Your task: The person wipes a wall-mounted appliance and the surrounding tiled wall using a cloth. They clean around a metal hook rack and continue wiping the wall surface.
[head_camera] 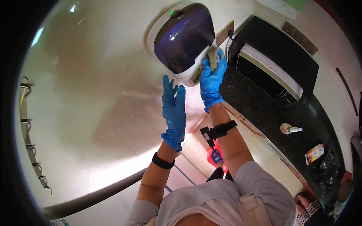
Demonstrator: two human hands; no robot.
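Observation:
My right hand (214,77), in a blue rubber glove, holds a greyish-green cloth or scouring pad (210,60) against the lower right rim of a wall-mounted unit (185,38). The unit has a white frame, a dark glossy cover and a small green light. Part of the pad is hidden by my fingers. My left hand (174,113), in the same kind of glove, is raised below the unit with its fingers extended and nothing in it. Whether its fingertips touch the wall, I cannot tell.
At the right, a black microwave-like appliance (285,50) stands on a dark speckled counter (254,99). A small bottle (286,128) and a printed packet (314,154) lie farther along. A hook rail (24,107) is at the far left. Another person's legs (308,206) show at lower right.

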